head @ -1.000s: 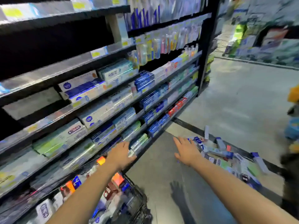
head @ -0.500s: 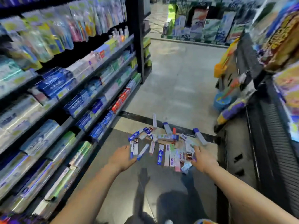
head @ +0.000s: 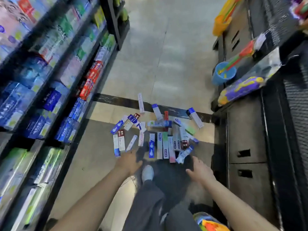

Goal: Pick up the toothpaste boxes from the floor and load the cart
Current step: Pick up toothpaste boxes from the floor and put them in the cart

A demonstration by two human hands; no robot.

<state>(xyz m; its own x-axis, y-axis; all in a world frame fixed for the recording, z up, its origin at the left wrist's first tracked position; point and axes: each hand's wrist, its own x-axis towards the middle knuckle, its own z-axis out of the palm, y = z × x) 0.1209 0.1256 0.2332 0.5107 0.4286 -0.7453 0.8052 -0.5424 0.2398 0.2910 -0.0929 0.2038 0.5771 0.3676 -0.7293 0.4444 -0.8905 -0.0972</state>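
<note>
Both hands empty with loose fingers, left hand and right hand near the toothpaste boxes scattered mid-floor; parallel near-edge boxes are best gathered several together.

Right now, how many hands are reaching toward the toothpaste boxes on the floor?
2. The left hand is at the near left edge of the toothpaste boxes; the right hand is at the near right edge. Neither grips a box.

Stocked shelves run along left, blue bucket w/ orange-green tool & purple-yellow pkg hang off dark rack at right.
</note>
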